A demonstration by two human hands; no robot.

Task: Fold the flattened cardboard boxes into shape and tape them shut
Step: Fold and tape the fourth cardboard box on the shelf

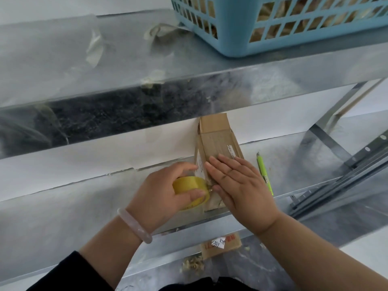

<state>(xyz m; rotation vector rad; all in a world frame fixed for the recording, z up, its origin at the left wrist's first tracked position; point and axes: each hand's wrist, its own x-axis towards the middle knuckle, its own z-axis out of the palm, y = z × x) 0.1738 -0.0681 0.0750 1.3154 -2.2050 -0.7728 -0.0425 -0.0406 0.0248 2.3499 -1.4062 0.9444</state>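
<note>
A small brown cardboard box [218,139] lies on the metal shelf [73,196], its far flap open and pointing away from me. My right hand [237,183] lies flat on the box's top, fingers straight and pressing down. My left hand [161,192] grips a yellow tape roll [189,185] held against the box's left near corner. A pale bangle sits on my left wrist.
A green utility knife [265,175] lies on the shelf just right of the box. A blue plastic basket [283,24] stands on the upper shelf at the far right. Grey metal rails [340,183] lean at the right. A cardboard piece with a white label [220,244] lies below.
</note>
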